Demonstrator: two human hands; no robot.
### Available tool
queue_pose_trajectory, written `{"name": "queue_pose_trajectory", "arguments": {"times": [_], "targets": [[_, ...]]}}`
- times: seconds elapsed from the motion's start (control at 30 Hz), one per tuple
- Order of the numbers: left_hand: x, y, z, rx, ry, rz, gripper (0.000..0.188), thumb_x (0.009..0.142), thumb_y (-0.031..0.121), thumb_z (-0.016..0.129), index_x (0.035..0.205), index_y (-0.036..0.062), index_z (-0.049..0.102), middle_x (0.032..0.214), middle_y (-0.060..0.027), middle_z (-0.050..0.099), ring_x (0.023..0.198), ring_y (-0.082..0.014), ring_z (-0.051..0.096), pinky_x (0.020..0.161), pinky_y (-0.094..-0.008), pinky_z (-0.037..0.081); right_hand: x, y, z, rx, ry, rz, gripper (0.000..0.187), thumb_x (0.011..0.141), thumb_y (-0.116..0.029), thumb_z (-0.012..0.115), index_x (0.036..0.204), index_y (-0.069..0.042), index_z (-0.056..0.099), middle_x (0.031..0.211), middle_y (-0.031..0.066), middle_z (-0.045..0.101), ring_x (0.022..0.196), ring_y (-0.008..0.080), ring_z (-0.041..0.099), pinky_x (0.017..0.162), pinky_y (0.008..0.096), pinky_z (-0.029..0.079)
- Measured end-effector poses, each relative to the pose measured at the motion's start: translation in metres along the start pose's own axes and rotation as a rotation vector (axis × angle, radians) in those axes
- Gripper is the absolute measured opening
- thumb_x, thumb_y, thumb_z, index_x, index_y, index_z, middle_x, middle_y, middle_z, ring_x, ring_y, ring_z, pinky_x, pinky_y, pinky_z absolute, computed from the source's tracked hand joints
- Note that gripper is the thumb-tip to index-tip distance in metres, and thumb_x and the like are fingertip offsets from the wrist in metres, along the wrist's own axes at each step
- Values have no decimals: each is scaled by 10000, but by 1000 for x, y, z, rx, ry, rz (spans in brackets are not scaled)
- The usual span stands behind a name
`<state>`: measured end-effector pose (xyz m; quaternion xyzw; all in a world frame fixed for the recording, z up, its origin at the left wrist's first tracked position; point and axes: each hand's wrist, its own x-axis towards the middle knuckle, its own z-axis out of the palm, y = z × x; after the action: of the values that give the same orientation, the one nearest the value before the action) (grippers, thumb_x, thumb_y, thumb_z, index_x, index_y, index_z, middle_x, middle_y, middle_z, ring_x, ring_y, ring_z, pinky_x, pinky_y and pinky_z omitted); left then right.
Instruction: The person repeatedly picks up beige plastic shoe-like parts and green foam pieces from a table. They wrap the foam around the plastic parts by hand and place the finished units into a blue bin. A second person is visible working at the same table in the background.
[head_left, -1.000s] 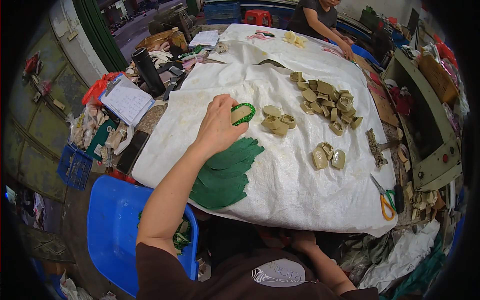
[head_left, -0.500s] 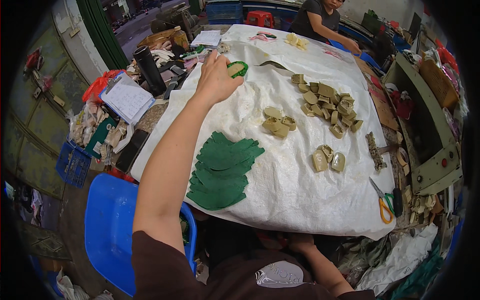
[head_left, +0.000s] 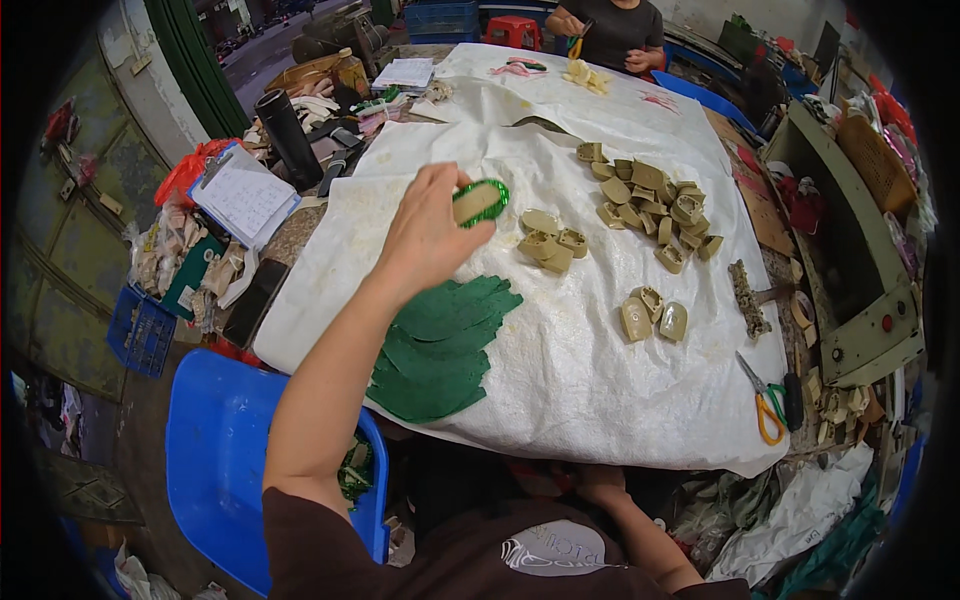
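My left hand is closed round a shoe heel with a shiny green covering and a beige face, held above the white-covered table. Just nearer to me, beneath the wrist, lies a fanned stack of dark green cut pieces. A small group of bare olive heels rests right of the held heel, and a larger pile of them sits farther right. Low at the table's front edge, my right hand is down by my lap, its fingers mostly hidden.
A blue tub with green-covered pieces stands at my left. Orange-handled scissors lie at the table's right edge. A clipboard and a black bottle stand to the left. Across the table, a person holds scissors near pale yellow pieces.
My left hand has come nearer to me and slightly right, carrying the green-covered heel. The person across has drawn an arm back from the blue tray and now holds scissors.
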<state>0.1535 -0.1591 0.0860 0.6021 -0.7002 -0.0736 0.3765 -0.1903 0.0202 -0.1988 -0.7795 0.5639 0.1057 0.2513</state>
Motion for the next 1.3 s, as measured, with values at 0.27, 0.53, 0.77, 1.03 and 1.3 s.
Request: {"name": "queue_pose_trajectory", "arguments": {"times": [0.27,0.53,0.77,1.03,1.3], "targets": [[-94,13,-25,-139,-10,-79,459,682,93,690,1094,6,508,1174,-154,524,989,-254,556,842,-331,466,2,1,3,19,-21,49,600,891,-524,470,1342,-128,462,1394,177,417,1287,371,390,1046,473,329],[-204,-27,-32,-131,233,-374,461,702,71,685,1121,-8,508,1145,-157,533,1044,-268,544,915,-339,428,-1,-3,1,22,38,25,551,889,-499,483,1300,-133,504,1358,176,456,1249,383,428,1019,468,364],[-285,-79,-28,-11,423,-707,441,750,115,672,1133,-20,498,1113,-170,521,1063,-289,510,947,-371,384,-1,4,4,-17,-2,-30,543,900,-493,468,1271,-100,523,1331,195,474,1228,394,442,1010,478,368],[-321,-90,-13,144,373,-794,428,768,112,669,1138,-13,494,1087,-144,512,1020,-273,514,906,-372,396,0,1,5,18,-45,76,467,843,-305,556,1303,-231,514,1404,153,414,1311,351,371,1056,471,323],[-319,-84,0,163,326,-764,441,749,93,671,1137,-12,489,1078,-152,497,1017,-298,500,911,-384,391,-3,-3,-2,35,-29,64,459,869,-326,523,1318,-230,501,1381,152,437,1295,349,391,1048,460,335]]}}
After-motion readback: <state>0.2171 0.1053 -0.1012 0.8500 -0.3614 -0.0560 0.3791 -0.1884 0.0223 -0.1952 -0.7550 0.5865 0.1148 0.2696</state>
